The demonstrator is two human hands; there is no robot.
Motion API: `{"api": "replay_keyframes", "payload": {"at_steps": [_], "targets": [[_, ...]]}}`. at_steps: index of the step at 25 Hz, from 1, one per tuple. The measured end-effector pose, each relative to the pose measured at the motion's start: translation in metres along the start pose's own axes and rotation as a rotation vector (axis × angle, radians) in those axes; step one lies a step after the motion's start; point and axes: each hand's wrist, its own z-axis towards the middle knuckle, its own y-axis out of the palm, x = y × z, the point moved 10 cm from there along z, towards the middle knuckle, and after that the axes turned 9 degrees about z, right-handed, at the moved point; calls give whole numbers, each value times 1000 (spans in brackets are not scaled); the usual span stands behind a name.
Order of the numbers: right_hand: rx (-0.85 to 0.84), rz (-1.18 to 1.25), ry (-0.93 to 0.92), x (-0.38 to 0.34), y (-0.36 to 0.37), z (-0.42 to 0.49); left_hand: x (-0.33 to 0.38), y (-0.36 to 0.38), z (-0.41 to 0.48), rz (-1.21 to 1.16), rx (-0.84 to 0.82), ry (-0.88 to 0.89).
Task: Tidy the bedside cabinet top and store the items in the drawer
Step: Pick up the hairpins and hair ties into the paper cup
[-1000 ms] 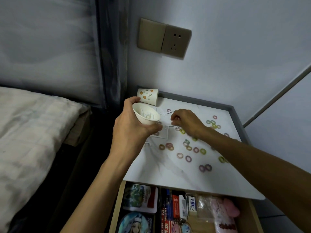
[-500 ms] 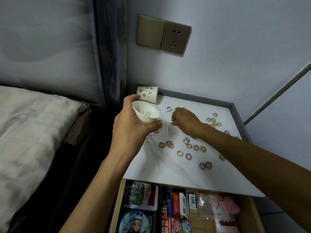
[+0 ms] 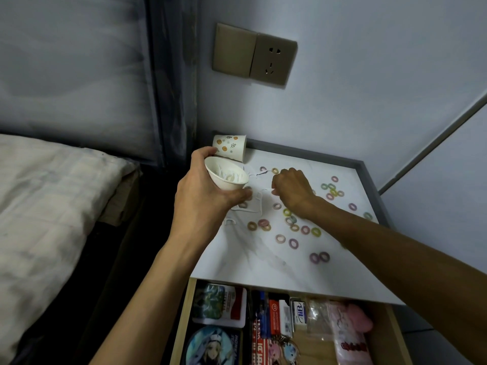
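Observation:
My left hand grips a white paper cup, tilted toward me above the left side of the white cabinet top. My right hand rests knuckles-up on the top beside the cup, and its curled fingertips pinch a small white clip. More white clips lie under the cup. Several coloured rings are scattered over the top. The drawer below stands open and is packed with items.
A patterned paper cup lies on its side at the back left corner. A grey raised rim edges the top at the back and right. A bed is to the left, and a wall socket is above.
Both hands stay almost where they were. The fingertips of my right hand have shifted slightly among the white clips, and the cup stays held in place.

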Motion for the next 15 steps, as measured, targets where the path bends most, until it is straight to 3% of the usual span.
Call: {"api": "replay_keyframes", "payload": {"at_steps": [4, 6, 8, 11, 13, 15], "targets": [[-58, -129, -37, -6, 11, -3, 0, -2, -1, -7, -2, 0], [-48, -81, -65, -6, 8, -3, 0, -4, -2, -10, 1, 1], [33, 184, -43, 0, -12, -4, -1, -6, -1, -13, 0, -4], [109, 796, 57, 15, -57, -9, -1, -5, -1, 3, -1, -3], [90, 944, -14, 5, -94, -15, 0, -3, -2, 19, -3, -3], [31, 908, -150, -18, -131, -24, 2, 1, -2, 33, -14, 2]]}}
